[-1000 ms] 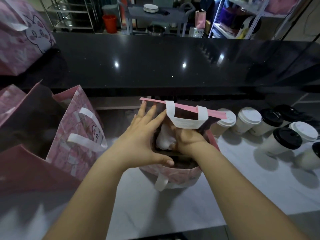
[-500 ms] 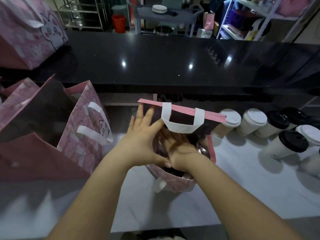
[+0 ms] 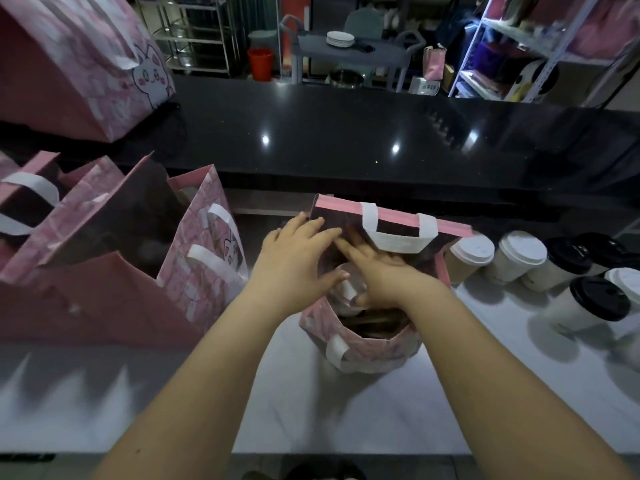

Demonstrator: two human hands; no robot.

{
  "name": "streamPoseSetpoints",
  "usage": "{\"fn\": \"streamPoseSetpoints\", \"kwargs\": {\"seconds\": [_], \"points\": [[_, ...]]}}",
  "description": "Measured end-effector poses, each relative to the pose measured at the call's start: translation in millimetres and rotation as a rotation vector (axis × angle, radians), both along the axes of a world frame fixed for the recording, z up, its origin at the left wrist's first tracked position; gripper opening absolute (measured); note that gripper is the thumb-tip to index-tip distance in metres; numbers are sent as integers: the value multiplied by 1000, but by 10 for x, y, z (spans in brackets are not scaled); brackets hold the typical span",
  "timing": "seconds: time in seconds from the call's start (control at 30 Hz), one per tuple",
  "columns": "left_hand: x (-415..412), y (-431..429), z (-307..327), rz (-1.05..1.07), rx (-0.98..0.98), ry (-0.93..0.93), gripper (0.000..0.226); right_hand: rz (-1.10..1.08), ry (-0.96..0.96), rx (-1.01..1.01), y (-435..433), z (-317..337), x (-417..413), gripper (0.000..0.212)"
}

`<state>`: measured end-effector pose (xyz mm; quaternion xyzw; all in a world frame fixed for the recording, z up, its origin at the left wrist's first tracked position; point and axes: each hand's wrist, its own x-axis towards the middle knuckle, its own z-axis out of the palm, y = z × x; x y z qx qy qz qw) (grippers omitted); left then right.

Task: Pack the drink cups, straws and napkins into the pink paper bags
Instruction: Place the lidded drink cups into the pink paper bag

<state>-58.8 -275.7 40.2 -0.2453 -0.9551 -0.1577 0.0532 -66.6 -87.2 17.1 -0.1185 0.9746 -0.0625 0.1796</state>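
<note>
Your left hand (image 3: 294,261) lies flat against the left rim of the bag (image 3: 374,355), fingers straight and thumb across the opening. Your right hand (image 3: 388,278) reaches into the bag's mouth with its fingers stretched toward the far wall, below the white handle (image 3: 398,239), and grips nothing visible. A white thing (image 3: 344,289) shows inside between your thumbs, but I cannot tell what it is. The bag stands on the white worktop (image 3: 346,417). Cups (image 3: 519,252) with white and black lids stand just right of it. Other bags (image 3: 204,261) stand open to the left.
</note>
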Motion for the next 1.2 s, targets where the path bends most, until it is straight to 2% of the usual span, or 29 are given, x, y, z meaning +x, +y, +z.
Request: {"fn": "streamPoseSetpoints", "kwargs": {"seconds": [0.1, 0.23, 0.37, 0.47, 0.57, 0.83, 1.07, 1.2], "points": [[-10, 35, 90, 32, -8, 97, 50, -65, 26, -72, 90, 297, 61, 102], [-30, 187, 235, -11, -51, 187, 43, -146, 148, -176, 227, 572, 230, 73], [-6, 491, 399, -106, -39, 196, 38, -262, 284, -253, 399, 720, 466, 51], [22, 782, 479, -177, -22, 180, 38, -349, 455, -276, 580, 802, 665, 35], [79, 1117, 538, -263, 23, 174, 38, -452, 535, -257, 827, 852, 897, 21], [393, 2168, 441, -457, 27, 138, 35, -790, 564, -168, 1612, 762, 1711, 34], [629, 2974, -32, -469, -28, 12, 41, -836, 507, -184, 2199, 333, 1952, 38], [614, 3370, -358, -467, -11, -95, 48, -818, 430, -200, 2631, 86, 1896, 52]]}}
